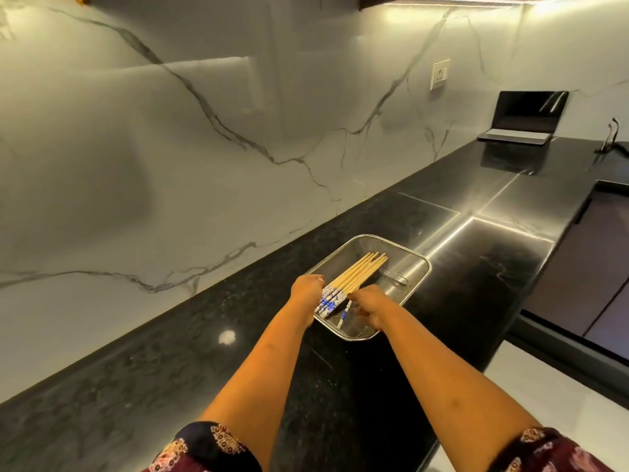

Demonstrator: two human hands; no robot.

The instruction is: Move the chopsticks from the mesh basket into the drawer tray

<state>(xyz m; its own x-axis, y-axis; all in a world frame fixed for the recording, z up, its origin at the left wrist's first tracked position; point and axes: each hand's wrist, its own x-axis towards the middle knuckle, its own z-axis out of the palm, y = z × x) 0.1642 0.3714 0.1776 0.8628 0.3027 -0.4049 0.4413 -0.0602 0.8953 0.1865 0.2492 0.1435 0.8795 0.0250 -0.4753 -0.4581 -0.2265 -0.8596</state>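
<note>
Steel mesh basket (413,258) on black desk (340,386), frame centre: left hand (305,289) and right hand (369,306), fingers curled, bracket the chopsticks (354,275) at their patterned ends, apparently gathering one bundle; grip closure indeterminable.

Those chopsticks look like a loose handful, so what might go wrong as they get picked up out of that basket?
1. The chopsticks are fanned out between the left hand and right hand, so some could slip free as they are lifted.
2. One stray chopstick lies apart from the bundle and may get left behind.
3. The mesh basket sits loose on the glossy black countertop; a tug might slide it.
</note>
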